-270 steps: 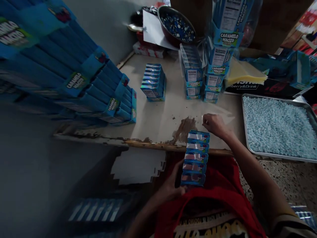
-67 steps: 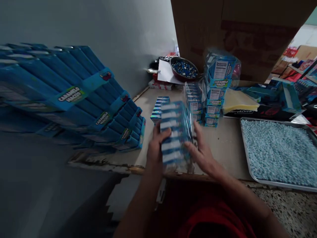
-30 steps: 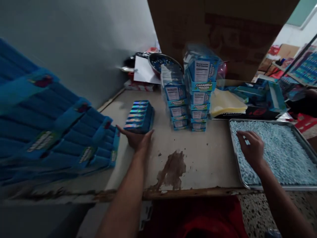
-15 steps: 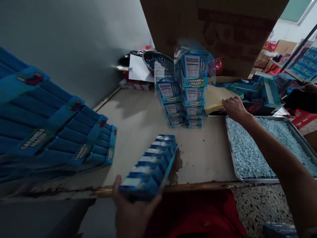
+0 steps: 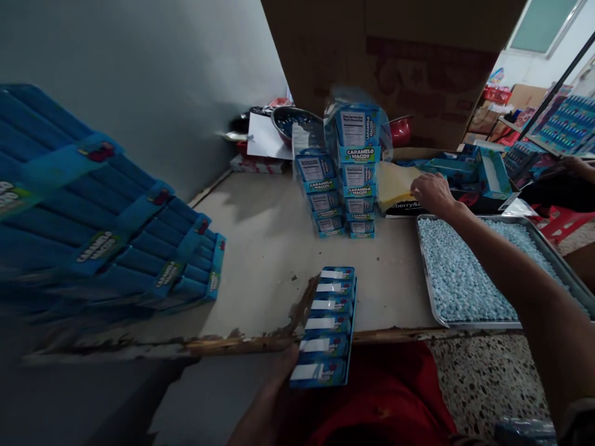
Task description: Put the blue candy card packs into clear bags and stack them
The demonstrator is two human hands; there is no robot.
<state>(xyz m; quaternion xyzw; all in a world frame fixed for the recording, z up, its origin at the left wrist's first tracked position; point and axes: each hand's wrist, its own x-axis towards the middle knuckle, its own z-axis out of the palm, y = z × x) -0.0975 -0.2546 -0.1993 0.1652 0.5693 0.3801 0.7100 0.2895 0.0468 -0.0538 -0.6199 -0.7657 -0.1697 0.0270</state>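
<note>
Glossy blue carton row (image 5: pixel 325 325) drawn nearer, left hand (image 5: pixel 284 367) gripping

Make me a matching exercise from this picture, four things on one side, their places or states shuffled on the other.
1 left hand
2 right hand
3 metal tray
4 bowl

A full of pale blue candies
B at the back by the wall
C at the yellow sheets
D holding a row of small blue boxes

Pairs: 1-D, 2-C, 3-A, 4-B
</note>
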